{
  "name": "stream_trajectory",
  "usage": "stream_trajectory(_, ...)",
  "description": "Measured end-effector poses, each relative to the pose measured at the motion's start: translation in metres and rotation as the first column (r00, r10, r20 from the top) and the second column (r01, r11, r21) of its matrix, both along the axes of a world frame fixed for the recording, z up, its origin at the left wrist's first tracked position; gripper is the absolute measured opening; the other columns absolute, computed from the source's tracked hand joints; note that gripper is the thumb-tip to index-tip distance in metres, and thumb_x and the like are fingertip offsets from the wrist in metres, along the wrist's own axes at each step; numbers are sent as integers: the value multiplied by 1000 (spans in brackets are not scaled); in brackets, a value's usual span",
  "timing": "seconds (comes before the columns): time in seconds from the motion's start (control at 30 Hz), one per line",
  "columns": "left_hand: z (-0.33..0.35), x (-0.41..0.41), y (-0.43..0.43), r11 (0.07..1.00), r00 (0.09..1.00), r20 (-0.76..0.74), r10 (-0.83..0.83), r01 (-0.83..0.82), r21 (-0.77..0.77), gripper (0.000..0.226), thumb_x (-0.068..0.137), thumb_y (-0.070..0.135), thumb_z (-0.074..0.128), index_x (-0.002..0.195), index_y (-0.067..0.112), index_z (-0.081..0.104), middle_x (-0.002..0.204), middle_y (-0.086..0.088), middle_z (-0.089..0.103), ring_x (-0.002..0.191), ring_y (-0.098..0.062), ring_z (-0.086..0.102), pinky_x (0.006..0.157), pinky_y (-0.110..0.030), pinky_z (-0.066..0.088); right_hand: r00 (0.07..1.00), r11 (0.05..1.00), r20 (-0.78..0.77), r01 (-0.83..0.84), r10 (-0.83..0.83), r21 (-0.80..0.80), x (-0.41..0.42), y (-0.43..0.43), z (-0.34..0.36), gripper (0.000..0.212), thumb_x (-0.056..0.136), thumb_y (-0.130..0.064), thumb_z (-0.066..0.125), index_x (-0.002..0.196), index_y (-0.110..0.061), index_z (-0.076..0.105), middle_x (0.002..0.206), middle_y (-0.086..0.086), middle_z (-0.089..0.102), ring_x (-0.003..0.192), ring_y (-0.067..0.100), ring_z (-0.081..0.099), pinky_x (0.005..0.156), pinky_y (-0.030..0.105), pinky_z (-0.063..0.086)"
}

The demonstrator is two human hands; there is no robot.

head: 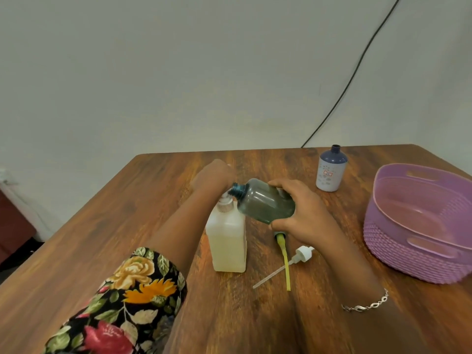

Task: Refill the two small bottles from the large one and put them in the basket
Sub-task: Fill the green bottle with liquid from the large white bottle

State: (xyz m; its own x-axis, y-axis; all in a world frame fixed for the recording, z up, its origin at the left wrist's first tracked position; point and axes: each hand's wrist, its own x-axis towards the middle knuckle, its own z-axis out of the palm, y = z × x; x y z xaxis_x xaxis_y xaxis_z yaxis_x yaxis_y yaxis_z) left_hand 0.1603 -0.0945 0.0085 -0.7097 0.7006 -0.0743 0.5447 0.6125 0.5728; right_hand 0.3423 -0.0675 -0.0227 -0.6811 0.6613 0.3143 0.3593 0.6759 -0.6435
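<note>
The large translucent bottle [226,242] of pale yellow liquid stands upright mid-table, its pump head [225,199] still on. My left hand [214,176] is blurred just above and behind that pump, back towards me, fingers hidden. My right hand [301,213] grips a dark see-through small bottle [265,200], tilted with its open neck against the pump. The second small bottle [331,169], blue-topped with a white label and no cap, stands upright at the far right. The purple basket [383,241] sits at the right edge with nothing in it.
Two removed pump tops lie on the wooden table [102,238] right of the large bottle: a white one [302,252] with a clear tube and one with a yellow tube [284,254], crossing each other. A black cable [357,67] runs down the wall.
</note>
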Motion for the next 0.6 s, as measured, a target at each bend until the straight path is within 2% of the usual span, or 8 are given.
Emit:
stream_trajectory(0.07,5,-2,4,999,1000,9,-16,16,36,32,101,24,34,98,1,56,74,-7,51,69,-21,49,83,-37,48,1000,1000,-19,0,-1,-14,1,0,2,70,64,-13,79,125,-25,50,109,-7,46,97,9,45,71,16,37)
stream_trajectory(0.13,10,-6,11,993,993,95,-64,54,102,38,101,23,34,123,0,54,81,-7,47,81,-24,47,84,-39,47,999,999,-39,-6,4,-38,2,0,5,70,64,-12,80,126,-25,50,108,-8,45,95,7,44,70,11,34)
stream_trajectory(0.2,13,-8,14,986,981,158,-108,86,140,40,102,21,33,134,3,48,74,2,40,74,-19,45,73,-31,45,999,999,-49,0,-2,-50,2,-1,5,72,63,-12,80,126,-25,50,109,-9,45,96,6,44,72,10,35)
stream_trajectory(0.23,11,-9,15,985,979,165,-116,93,146,40,102,21,33,134,3,48,75,3,42,74,-18,46,72,-31,44,999,999,-51,8,-10,-49,1,-1,5,72,63,-12,81,126,-25,50,109,-9,46,96,5,44,72,9,35)
stream_trajectory(0.33,0,-13,15,990,990,82,-113,105,96,41,102,25,32,121,1,58,91,-10,60,84,-24,53,88,-41,48,998,998,-51,34,-36,-49,1,-1,2,71,61,-11,81,123,-26,52,108,-11,46,95,3,44,69,6,32)
stream_trajectory(0.43,-11,-17,14,994,992,52,-112,111,11,44,103,27,30,104,1,65,73,-6,55,66,-15,51,76,-32,46,998,997,-46,35,-38,-65,-2,-3,-4,71,60,-8,81,122,-25,53,110,-8,48,97,6,45,72,9,35)
stream_trajectory(0.53,-10,-15,12,991,990,41,-134,135,-19,41,103,24,31,106,0,64,71,-4,52,65,-14,51,73,-31,45,998,996,-47,43,-46,-76,-2,-4,-6,71,60,-9,82,123,-25,53,110,-7,49,98,7,46,74,10,36)
stream_trajectory(0.6,-1,-9,9,994,991,82,-105,104,24,34,102,21,37,117,0,58,85,-6,56,81,-21,59,83,-34,48,998,997,-52,39,-43,-70,-1,-6,-5,72,61,-10,82,125,-25,51,109,-9,47,98,7,45,74,10,35)
